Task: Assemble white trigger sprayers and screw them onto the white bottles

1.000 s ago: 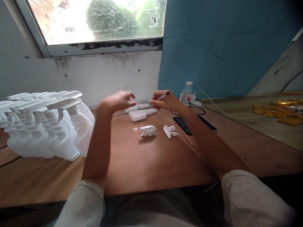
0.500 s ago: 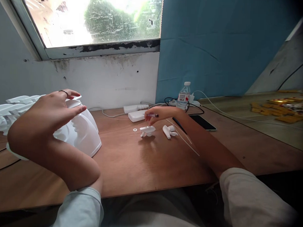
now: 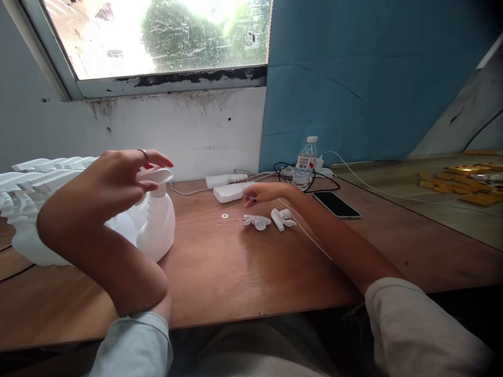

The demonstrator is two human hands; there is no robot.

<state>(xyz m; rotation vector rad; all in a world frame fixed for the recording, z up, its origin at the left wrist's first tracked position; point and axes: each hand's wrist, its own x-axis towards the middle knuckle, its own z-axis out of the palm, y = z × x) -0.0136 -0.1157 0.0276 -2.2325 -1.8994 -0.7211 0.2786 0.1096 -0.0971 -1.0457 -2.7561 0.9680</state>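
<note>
My left hand [image 3: 111, 189], with a ring on one finger, is closed over the trigger head of a white spray bottle [image 3: 157, 229]. That bottle stands upright at the right end of a row of white spray bottles [image 3: 24, 202]. My right hand [image 3: 264, 193] hovers low over the wooden table [image 3: 232, 276] with its fingers curled on a pen, of which only the dark tip shows. Just below it lie two loose white trigger heads [image 3: 256, 223] [image 3: 282, 218], a small washer [image 3: 224, 215] and a thin white tube [image 3: 305, 234].
Two white plastic pieces [image 3: 230, 192] lie near the wall under the window. A phone [image 3: 337, 204], a water bottle [image 3: 306, 163] and cables sit at the back right. Yellow tiles [image 3: 462, 185] cover another surface at the far right.
My left hand swung from the centre to the bottle row and drew one bottle out to the right. My right hand dropped towards the table, and the nearer trigger head now lies tipped over.
</note>
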